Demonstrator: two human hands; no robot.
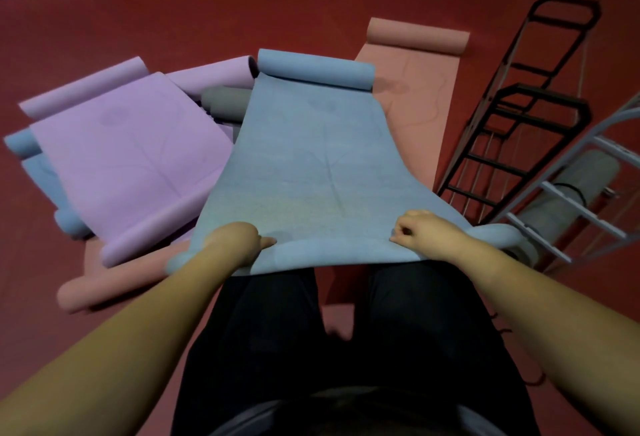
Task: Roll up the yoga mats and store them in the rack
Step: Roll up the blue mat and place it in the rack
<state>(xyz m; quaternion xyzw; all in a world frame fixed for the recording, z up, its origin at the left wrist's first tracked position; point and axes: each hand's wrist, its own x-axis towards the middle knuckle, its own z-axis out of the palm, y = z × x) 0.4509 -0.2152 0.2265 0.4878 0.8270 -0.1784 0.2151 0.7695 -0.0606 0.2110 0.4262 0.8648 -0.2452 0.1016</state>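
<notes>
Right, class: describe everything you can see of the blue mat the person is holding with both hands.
The blue mat is a thin, flexible sheet, foam-like, with faint line markings on its surface. Its far end is curled into a roll; the rest stretches toward the person, sagging between the sides. The left hand and right hand grip the near edge, which is lifted above the legs. It overlies the purple mat at its left and the pink mat at its right.
</notes>
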